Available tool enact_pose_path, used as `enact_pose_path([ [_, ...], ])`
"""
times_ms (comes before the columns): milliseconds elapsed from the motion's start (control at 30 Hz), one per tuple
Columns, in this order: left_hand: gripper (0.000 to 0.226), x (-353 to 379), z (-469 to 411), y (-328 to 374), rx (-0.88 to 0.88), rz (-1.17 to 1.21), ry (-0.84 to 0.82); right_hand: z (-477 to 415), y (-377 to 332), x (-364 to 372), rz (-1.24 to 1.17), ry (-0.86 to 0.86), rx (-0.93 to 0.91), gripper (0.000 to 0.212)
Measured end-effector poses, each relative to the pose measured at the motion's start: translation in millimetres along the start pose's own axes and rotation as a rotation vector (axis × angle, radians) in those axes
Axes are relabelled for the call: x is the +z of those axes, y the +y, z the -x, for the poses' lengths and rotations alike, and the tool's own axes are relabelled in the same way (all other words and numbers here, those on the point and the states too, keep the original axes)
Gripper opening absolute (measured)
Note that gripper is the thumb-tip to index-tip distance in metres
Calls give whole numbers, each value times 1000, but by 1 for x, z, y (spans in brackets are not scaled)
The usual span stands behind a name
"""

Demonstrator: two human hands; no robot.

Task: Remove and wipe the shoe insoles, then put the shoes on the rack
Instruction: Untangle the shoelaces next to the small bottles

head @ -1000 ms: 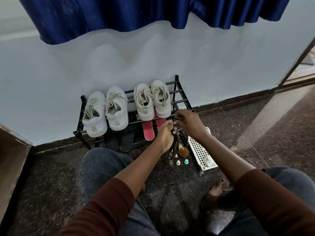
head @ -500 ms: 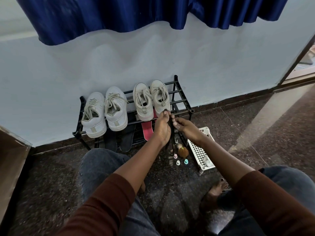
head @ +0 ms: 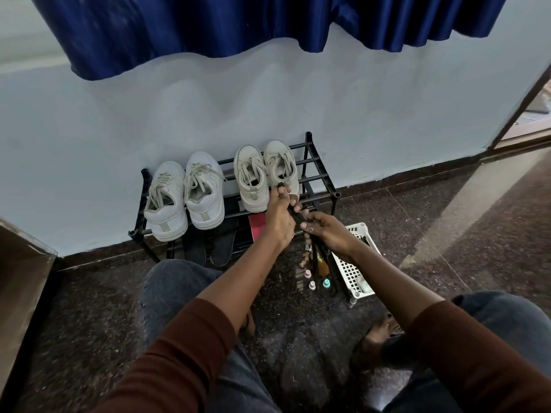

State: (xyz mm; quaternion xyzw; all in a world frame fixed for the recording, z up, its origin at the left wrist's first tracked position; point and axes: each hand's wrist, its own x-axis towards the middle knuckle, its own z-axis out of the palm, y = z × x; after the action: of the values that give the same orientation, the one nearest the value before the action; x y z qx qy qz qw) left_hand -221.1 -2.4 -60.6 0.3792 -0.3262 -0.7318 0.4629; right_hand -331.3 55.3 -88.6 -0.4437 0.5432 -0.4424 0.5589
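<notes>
Two pairs of white sneakers stand on the top tier of a black wire rack (head: 308, 162): a left pair (head: 185, 195) and a right pair (head: 265, 174). Both hands hold a dark insole (head: 297, 218), seen edge-on, at the heel of the rightmost shoe (head: 281, 166). My left hand (head: 278, 217) grips its upper end, with fingertips at the shoe's heel opening. My right hand (head: 328, 236) holds its lower end. Whether its tip is inside the shoe is hidden by my fingers. Two dark insoles (head: 205, 247) and a red one (head: 258, 228) lie under the rack.
A white plastic basket (head: 354, 263) sits on the stone floor right of the rack, with several small bottles (head: 319, 281) beside it. A cardboard box (head: 21, 278) stands at the left. My knees and a bare foot (head: 378, 335) fill the foreground. A blue curtain hangs above.
Both hands have lifted the dark insole up and left, from in front of the rack's right end to the heel of the rightmost shoe.
</notes>
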Motion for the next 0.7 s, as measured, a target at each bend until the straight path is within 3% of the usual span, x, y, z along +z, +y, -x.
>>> enact_pose_path([
  [67,23,-3,-2,2,3,-18,19,4,4,-4,28,-15,0,10],
  [233,25,-12,-7,5,13,-66,69,11,15,-18,30,-99,40,41],
  [300,26,-16,-7,3,9,-91,83,12,16,-23,42,-134,64,36],
  [367,27,-21,-8,2,4,-124,105,13,19,-28,78,-172,106,17],
  [467,30,-31,-11,4,24,-223,145,12,30,-38,131,-159,171,29],
  [700,29,-49,-14,12,45,-355,217,22,38,-55,114,-170,223,23],
])
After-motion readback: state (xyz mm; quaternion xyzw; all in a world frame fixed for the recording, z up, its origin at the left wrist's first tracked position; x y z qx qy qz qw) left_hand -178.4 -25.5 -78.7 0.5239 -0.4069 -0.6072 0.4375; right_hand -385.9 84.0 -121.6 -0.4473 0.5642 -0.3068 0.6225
